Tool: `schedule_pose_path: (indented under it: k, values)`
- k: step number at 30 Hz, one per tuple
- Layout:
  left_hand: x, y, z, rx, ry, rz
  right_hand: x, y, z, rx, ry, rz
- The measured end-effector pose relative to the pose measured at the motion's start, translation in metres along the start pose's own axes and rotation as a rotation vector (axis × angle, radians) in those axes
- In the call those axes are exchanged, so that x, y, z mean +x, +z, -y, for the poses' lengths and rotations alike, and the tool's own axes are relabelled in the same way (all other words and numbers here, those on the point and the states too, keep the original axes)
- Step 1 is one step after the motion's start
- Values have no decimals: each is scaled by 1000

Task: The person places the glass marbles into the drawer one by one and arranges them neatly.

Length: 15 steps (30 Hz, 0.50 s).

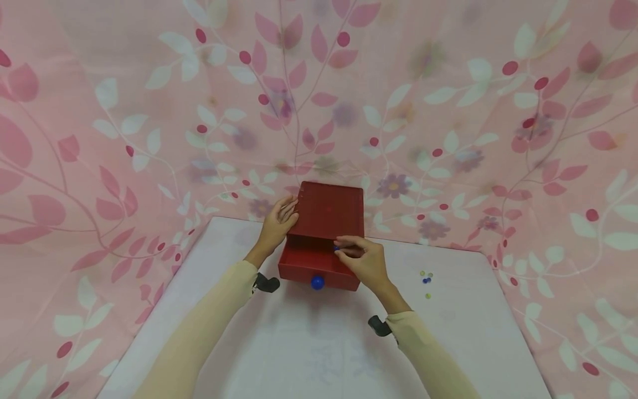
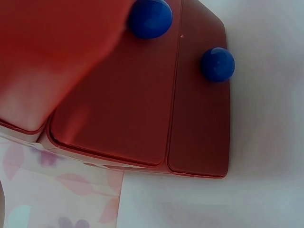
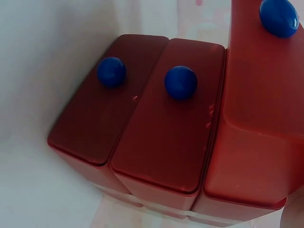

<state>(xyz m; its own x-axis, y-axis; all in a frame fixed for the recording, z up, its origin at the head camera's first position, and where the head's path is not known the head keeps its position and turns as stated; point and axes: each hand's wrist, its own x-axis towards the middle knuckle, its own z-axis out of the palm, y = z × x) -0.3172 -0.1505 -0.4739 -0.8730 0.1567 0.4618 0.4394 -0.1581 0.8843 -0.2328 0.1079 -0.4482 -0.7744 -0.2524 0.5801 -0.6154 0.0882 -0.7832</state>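
A small red drawer cabinet (image 1: 331, 208) stands with its top drawer (image 1: 299, 270) pulled out by a round blue knob (image 1: 317, 283). My left hand (image 1: 277, 223) rests against the cabinet's left side near the top, its fingers fairly straight. Over the right part of the open drawer, my right hand (image 1: 366, 259) pinches a small blue marble (image 1: 336, 249) between thumb and fingertips. Two lower drawers, the middle one (image 3: 161, 128) and the bottom one (image 3: 90, 118), are closed in the right wrist view. Shadow hides the drawer's back part.
Several small marbles, yellow-green (image 1: 428, 296) and blue (image 1: 426, 281), lie on the white tabletop (image 1: 463, 332) to the right of the cabinet. A pink floral cloth (image 1: 319, 111) hangs close behind the cabinet and along both sides of the table.
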Motion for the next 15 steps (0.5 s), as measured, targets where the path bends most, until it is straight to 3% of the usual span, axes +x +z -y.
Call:
schedule_pose_path:
  k: [9,15]
  values:
    - [0,0,-3,22,-12,12,-1,-2,-22,-131,82,99]
    - [0,-1,-1,16,-9,14,-1,-4,-23,-215,105,187]
